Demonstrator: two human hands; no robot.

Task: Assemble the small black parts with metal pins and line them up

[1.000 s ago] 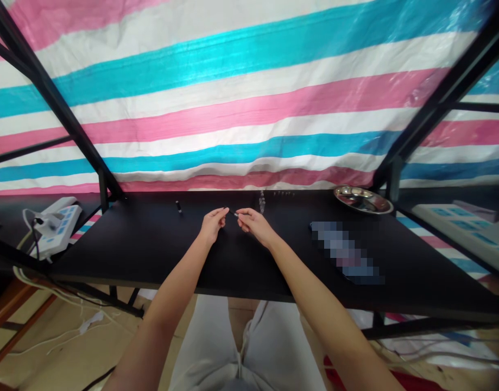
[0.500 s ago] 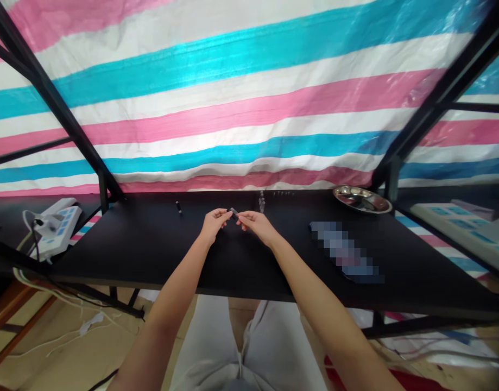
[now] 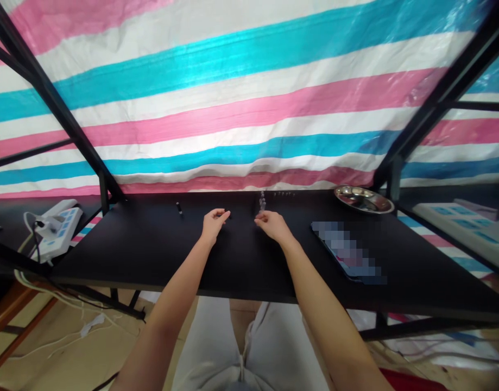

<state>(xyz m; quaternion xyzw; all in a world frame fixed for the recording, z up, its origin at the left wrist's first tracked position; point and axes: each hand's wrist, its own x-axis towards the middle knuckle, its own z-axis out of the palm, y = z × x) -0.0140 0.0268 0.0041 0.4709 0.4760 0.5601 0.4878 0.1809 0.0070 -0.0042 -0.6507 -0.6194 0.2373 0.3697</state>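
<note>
My left hand hovers over the middle of the black table, its fingers pinched on a small dark part that barely shows at the fingertips. My right hand is a little to the right, fingers curled together, just in front of a small clear piece standing on the table. Whether the right hand holds anything is hidden. Another small dark part lies alone to the left of my left hand.
A row of tiny dark parts lies at the table's back edge. A round metal dish sits at the back right, a phone at the right. A power strip with cables is at the left. Black frame posts flank the table.
The hands were together on one small dark part. Now the right hand has moved away to the right toward the clear piece, and the left hand keeps the dark part.
</note>
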